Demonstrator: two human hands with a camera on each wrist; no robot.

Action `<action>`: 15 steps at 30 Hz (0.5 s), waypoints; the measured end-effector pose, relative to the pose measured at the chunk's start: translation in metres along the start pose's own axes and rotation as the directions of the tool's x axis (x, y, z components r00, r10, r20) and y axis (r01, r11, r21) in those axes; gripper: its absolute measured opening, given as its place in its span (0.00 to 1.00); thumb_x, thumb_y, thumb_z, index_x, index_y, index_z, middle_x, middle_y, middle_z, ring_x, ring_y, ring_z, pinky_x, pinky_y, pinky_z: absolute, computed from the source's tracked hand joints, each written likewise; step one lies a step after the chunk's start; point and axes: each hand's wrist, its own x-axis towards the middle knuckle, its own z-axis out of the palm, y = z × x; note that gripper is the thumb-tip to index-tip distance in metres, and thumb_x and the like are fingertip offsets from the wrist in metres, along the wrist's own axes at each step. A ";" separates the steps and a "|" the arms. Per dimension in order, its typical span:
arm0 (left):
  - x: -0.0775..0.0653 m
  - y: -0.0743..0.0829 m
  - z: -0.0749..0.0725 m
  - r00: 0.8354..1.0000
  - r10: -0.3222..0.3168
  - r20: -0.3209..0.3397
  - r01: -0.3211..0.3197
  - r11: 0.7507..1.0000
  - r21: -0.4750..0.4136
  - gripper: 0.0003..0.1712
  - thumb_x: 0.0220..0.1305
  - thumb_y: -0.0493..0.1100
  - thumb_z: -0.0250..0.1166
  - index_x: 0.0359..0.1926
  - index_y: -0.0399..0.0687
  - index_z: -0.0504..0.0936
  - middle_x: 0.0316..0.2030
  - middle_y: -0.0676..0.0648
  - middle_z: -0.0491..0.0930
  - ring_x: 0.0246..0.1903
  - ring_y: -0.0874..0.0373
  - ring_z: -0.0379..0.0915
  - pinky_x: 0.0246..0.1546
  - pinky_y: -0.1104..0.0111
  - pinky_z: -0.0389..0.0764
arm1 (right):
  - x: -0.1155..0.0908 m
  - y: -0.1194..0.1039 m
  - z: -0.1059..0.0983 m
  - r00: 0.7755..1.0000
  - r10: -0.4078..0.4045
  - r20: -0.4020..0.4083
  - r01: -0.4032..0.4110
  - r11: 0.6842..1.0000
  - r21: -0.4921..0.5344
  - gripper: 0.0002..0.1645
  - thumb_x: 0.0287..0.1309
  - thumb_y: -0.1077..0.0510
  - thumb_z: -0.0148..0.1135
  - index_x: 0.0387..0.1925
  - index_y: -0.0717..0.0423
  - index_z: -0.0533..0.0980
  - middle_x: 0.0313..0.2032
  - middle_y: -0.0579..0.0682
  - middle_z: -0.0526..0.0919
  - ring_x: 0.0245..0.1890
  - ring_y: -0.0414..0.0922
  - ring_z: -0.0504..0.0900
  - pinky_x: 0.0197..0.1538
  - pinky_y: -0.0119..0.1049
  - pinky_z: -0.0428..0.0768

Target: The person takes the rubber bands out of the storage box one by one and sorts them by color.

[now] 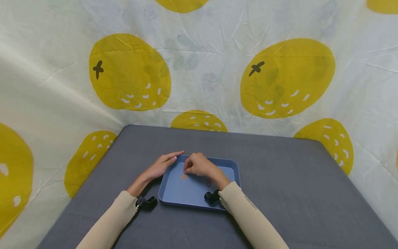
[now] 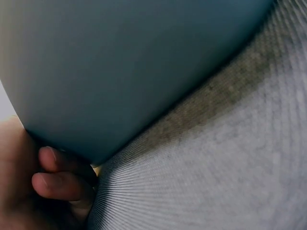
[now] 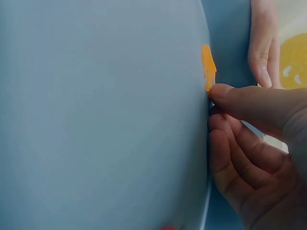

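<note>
A shallow blue tray lies on the grey table. At its far left corner my left hand holds the edge, index finger stretched along the rim. In the left wrist view, curled fingers rest against the tray's outer wall. My right hand reaches over the tray with bent fingers. Its thumb and fingertips pinch one end of a small flat orange piece, whose exact kind I cannot tell. In the head view, small orange bits show below those fingertips.
Something small and reddish lies in the tray beside my right wrist, partly hidden. Dark wrist cameras hang under both forearms. A white curtain with yellow fruit prints stands behind the table.
</note>
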 end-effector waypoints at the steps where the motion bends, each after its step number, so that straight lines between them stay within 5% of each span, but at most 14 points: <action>1: 0.000 0.000 0.000 1.000 0.000 0.001 0.000 1.000 -0.004 0.26 0.85 0.47 0.45 0.78 0.53 0.67 0.77 0.42 0.64 0.79 0.41 0.54 0.77 0.40 0.55 | 0.000 0.000 0.000 1.000 0.005 -0.002 -0.005 1.000 -0.004 0.05 0.63 0.59 0.73 0.30 0.48 0.89 0.29 0.42 0.89 0.24 0.34 0.79 0.31 0.29 0.78; 15: 0.000 0.002 0.002 1.000 0.004 -0.013 -0.004 1.000 -0.016 0.25 0.85 0.45 0.46 0.76 0.53 0.70 0.76 0.42 0.67 0.78 0.42 0.56 0.77 0.41 0.56 | -0.001 0.000 0.001 1.000 0.005 -0.011 -0.004 0.999 0.037 0.09 0.61 0.64 0.67 0.27 0.52 0.88 0.24 0.44 0.87 0.19 0.35 0.74 0.26 0.28 0.72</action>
